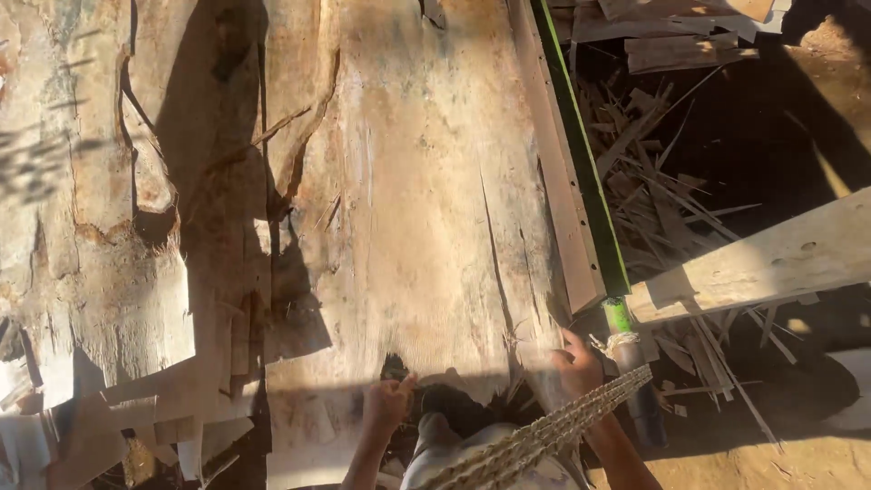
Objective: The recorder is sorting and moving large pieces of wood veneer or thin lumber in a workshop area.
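Note:
A wide, thin sheet of pale wood veneer (417, 209) lies in front of me, cracked lengthwise and ragged at its near edge. My left hand (387, 404) grips that near edge at the bottom centre, fingers curled on the wood. Further right along the same edge, my right hand (577, 363) is closed on the sheet's corner. A braided cord (544, 436) hangs slantwise below my right wrist.
More torn veneer sheets (109, 227) overlap on the left. A green-edged board (581, 172) runs along the sheet's right side. A pale plank (771, 263) crosses at right above a pile of wood splinters (662, 200) on dark ground. A dark post (640, 390) stands by my right hand.

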